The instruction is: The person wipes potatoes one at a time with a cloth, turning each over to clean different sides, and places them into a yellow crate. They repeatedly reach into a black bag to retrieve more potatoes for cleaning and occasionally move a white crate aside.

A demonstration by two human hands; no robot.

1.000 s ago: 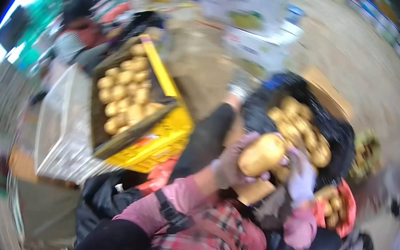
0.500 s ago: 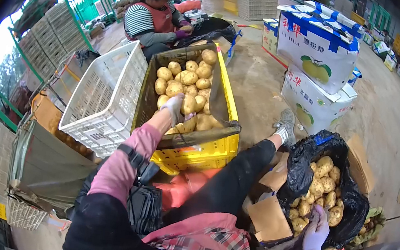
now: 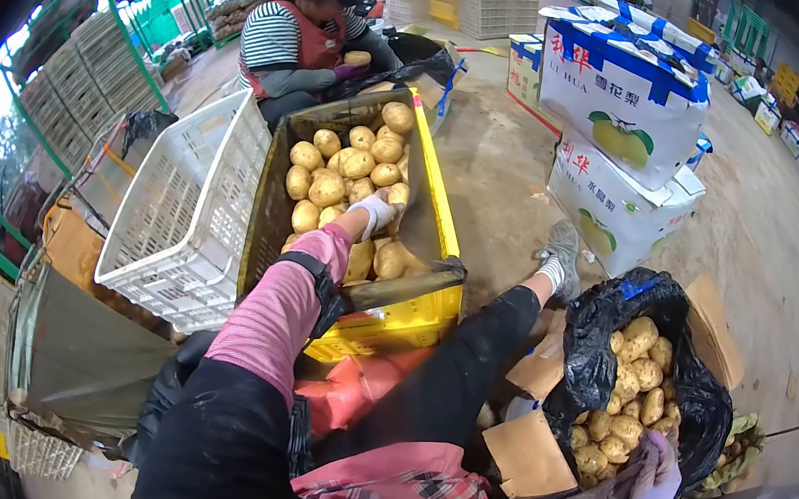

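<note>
Gloved, my left hand [image 3: 380,211] reaches into the yellow crate [image 3: 443,190] of potatoes [image 3: 329,188], its fingers bent over a potato near the crate's right side. Whether it grips that potato is hidden. On the right, my right hand [image 3: 655,485], in a pale glove, is closed on the edge of the dark plastic bag [image 3: 699,390]. This bag lines an open cardboard box and holds many potatoes [image 3: 641,372].
A white crate [image 3: 186,201] stands left of the yellow one. A co-worker [image 3: 301,40] sits beyond, holding a potato. Stacked white cartons [image 3: 627,128] stand behind my foot. Red plastic [image 3: 367,382] lies between my legs.
My left hand has reached farther up and right across the potatoes. My right hand is lower and farther right. The view has shifted slightly, and the co-worker now holds a potato higher up.
</note>
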